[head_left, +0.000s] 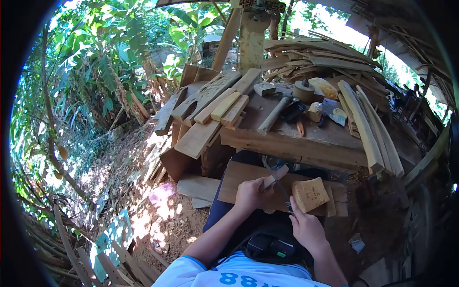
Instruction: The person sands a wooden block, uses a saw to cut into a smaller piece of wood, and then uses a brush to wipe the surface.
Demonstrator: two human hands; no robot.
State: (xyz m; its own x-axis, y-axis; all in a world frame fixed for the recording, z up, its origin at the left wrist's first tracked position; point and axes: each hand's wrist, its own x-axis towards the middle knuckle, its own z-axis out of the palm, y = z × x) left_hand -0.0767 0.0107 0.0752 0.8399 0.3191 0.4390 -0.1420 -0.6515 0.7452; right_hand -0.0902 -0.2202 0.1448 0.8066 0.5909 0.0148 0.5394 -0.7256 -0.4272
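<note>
My left hand (249, 195) is closed around a small pale wooden piece (275, 177), over a wide board (238, 178) lying across my lap. My right hand (306, 224) grips the lower end of a thin metal tool (281, 190) with a dark handle. Its narrow length slants up past the pale piece, close to my left fingertips; I cannot tell its exact kind. A squarish light wood block (311, 194) with a marked face sits on the board just beyond my right fingers.
Ahead stands a heavy wooden bench (296, 147), bearing a hammer (275, 115), an orange-tipped tool (300, 127) and stacked planks (210, 103). Long boards (368, 126) lean at its right end. Behind is a lumber pile (325, 57). Crumpled paper (356, 243) lies on the ground.
</note>
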